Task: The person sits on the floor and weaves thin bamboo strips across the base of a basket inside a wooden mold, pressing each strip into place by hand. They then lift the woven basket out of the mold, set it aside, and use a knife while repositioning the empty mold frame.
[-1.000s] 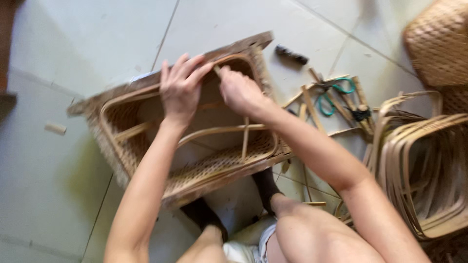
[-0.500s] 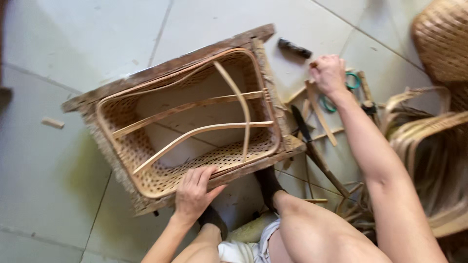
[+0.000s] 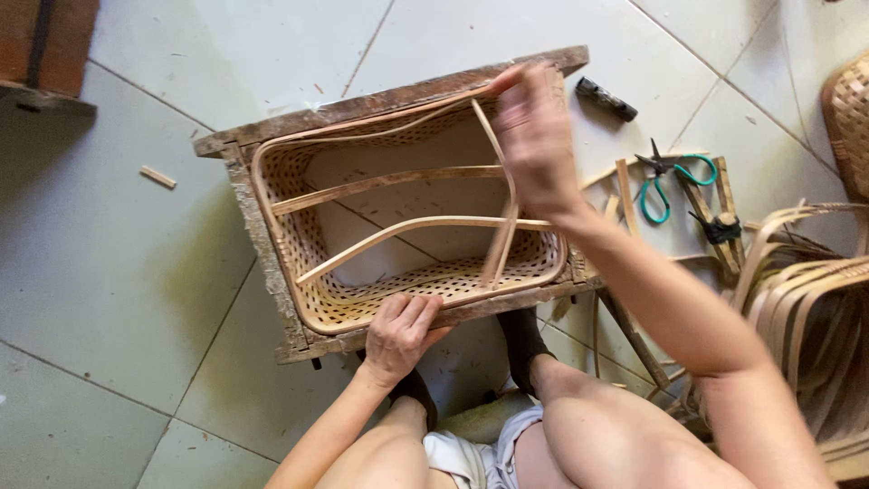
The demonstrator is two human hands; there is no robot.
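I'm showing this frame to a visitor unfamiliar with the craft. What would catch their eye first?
The half-woven rectangular basket sitting in a worn wooden frame at centre. The right hand presses at its far rim while the left hand steadies the near edge. Green-handled scissors lie on the tiles to the right.

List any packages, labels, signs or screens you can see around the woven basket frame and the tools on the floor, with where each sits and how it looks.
None in view: no package, label, sign or screen.
What lies there: the woven basket in its wooden frame, green-handled scissors on the tiles, a small dark tool beyond the frame, and bent cane strips at the right.
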